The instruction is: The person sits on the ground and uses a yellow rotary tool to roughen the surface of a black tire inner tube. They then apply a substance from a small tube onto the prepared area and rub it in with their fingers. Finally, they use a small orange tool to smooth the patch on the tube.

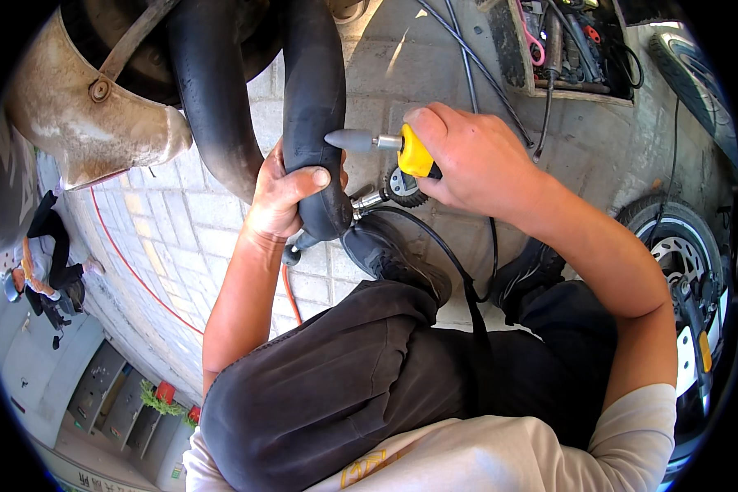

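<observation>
My left hand (280,197) is closed round the lower bend of a black inner tube (313,82), its thumb pressed on the rubber. Another black tube length (211,107) hangs beside it to the left. In my right hand (480,160) is a yellow-bodied hand grinder (416,152) with a grey, cone-shaped grinding stone (351,139). The stone points left, its tip over the tube's surface; whether it touches I cannot tell. A round gauge (404,185) with a metal fitting and black hose sits below the grinder, close to the tube's bend.
At the upper left is a dirty white fender (98,135) by a dark wheel. A box of tools (574,90) stands at the upper right, with black hoses across the paving. To the right are a motorbike wheel (672,246) and a tyre (689,74). A red hose (139,275) lies left.
</observation>
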Demonstrator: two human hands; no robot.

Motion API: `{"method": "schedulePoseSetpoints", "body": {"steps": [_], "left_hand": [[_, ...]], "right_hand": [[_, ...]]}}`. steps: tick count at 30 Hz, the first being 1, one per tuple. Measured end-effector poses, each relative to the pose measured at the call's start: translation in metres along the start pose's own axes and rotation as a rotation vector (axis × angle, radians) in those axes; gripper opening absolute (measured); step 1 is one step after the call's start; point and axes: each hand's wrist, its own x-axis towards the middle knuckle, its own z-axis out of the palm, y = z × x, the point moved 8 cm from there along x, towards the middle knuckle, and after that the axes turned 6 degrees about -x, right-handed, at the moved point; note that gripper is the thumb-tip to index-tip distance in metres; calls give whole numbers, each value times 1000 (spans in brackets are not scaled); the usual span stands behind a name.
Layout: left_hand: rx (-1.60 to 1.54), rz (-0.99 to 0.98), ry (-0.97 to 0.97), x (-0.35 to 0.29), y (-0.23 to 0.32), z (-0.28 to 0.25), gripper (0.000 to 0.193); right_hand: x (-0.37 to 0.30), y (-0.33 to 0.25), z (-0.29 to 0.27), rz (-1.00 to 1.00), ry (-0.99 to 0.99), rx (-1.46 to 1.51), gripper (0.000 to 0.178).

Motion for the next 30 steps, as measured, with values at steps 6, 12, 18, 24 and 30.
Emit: {"method": "schedulePoseSetpoints", "body": {"steps": [6,12,18,24,30], "left_hand": [[36,15,15,1,0,-2,55],[72,6,32,1,-1,-3,55],[114,5,15,2,-2,-5,54],[107,34,76,3,-4,-9,54],[109,50,101,4,-3,-8,54]], "right_hand": [[-1,-3,-1,-25,19,-2,45],[-2,-6,-1,-27,9,-12,43],[-2,-7,-2,-41,25,-12,42],[0,-8,-3,-49,30,-17,40],[8,10,-7,60,116,4,43]]}}
